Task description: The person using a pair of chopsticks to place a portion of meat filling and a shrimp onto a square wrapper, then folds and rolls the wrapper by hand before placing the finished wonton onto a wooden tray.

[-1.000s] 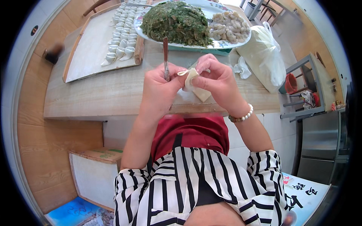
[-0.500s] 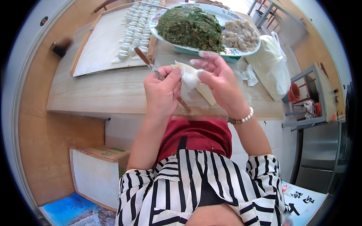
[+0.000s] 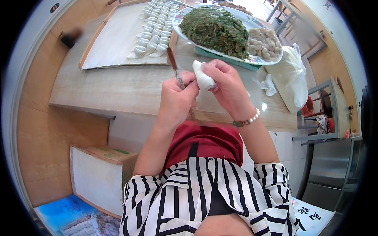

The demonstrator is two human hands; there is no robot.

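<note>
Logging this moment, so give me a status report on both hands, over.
Left hand: gripping thin brown-ended tool. Right hand: pinching folded white dough. Just beyond: plate with green filling, shrimp.

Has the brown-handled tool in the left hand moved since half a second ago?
Yes. Against the tray, the tool has its brown end farther right and stands more upright.

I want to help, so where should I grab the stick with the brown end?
Probably take the stick by its brown end, coming from the far side. That end pokes out free beyond the left hand, which covers the stick's middle, and the paler part next to the hand looks smeared.
</note>
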